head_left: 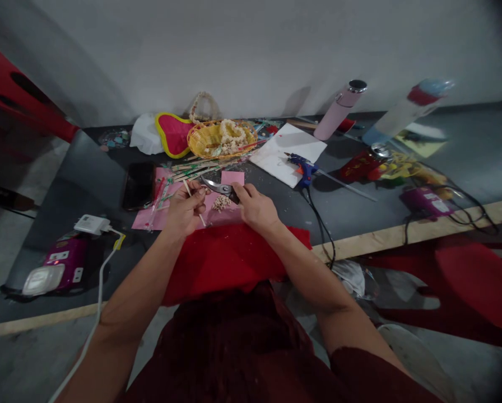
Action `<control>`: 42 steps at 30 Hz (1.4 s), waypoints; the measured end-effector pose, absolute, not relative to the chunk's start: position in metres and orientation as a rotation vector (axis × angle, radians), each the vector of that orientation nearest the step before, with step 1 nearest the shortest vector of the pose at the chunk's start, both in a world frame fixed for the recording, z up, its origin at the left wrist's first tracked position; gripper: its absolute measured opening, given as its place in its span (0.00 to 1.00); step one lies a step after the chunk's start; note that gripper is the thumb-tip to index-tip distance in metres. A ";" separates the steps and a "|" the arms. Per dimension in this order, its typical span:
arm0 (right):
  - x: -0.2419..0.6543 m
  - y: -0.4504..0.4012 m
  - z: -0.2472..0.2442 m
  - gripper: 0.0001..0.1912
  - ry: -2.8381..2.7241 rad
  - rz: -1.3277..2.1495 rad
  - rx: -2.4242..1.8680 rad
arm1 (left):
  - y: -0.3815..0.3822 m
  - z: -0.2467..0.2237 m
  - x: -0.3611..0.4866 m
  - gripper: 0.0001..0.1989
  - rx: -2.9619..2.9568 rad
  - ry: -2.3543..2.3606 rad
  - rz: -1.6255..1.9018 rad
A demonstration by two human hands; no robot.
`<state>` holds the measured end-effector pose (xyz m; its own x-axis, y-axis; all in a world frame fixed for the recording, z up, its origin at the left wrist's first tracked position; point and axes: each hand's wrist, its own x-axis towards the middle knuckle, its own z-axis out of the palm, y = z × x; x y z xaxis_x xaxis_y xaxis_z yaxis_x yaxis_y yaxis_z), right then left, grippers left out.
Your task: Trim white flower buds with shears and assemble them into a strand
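My left hand (186, 206) pinches a thin pale stick (201, 218) that slants down past the fingers. Closed around the handles of a pair of pruning shears (218, 187) is my right hand (256, 206). The curved blades point left, close to the fingertips of my left hand; whether they touch the stick I cannot tell. Below the shears a small heap of pale cut bits (222, 202) lies on pink paper (145, 219). Red cloth (229, 257) covers the near table edge beneath my wrists.
Behind my hands are green-marked sticks (196, 168) and a yellow basket (198, 143). A blue glue gun (303, 167) rests on a white board (295, 143). A phone (139, 186) lies left; a pink flask (339, 112) and red can (362, 162) stand right. A white cable (102, 274) crosses my left arm.
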<state>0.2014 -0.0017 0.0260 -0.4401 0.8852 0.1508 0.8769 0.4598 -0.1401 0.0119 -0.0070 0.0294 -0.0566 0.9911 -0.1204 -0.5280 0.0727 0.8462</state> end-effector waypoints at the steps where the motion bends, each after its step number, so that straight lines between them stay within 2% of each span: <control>1: 0.201 -0.003 0.026 0.28 -2.498 0.069 -1.534 | -0.007 0.029 0.012 0.16 0.690 0.890 1.414; 7: 0.205 0.006 0.020 0.29 -2.314 0.151 -1.570 | -0.006 0.029 0.011 0.15 0.691 0.905 1.406; 12: 0.219 0.021 0.009 0.26 -2.172 0.320 -1.643 | -0.005 0.025 0.012 0.14 0.755 0.995 1.389; 20: 0.231 0.029 0.004 0.25 -2.162 0.278 -1.753 | -0.002 0.016 0.015 0.14 0.815 1.102 1.325; 28: 0.236 0.029 0.005 0.26 -2.207 0.204 -1.811 | 0.002 0.019 0.015 0.11 0.751 1.052 1.541; 34: 0.235 0.026 0.007 0.22 -2.240 0.132 -1.843 | -0.005 0.019 0.013 0.10 1.124 1.212 1.600; 38: 0.232 0.027 0.006 0.17 -2.234 0.060 -1.741 | -0.010 0.017 0.013 0.11 1.465 1.386 1.559; 42: 0.228 0.031 0.003 0.17 -2.352 0.127 -1.428 | -0.009 0.012 0.013 0.12 1.562 1.419 1.498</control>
<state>0.2276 0.0305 0.0033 -0.4086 0.8700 0.2761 0.8351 0.4784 -0.2717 0.0129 -0.0093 0.0122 -0.1763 0.9169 0.3582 0.3084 -0.2941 0.9047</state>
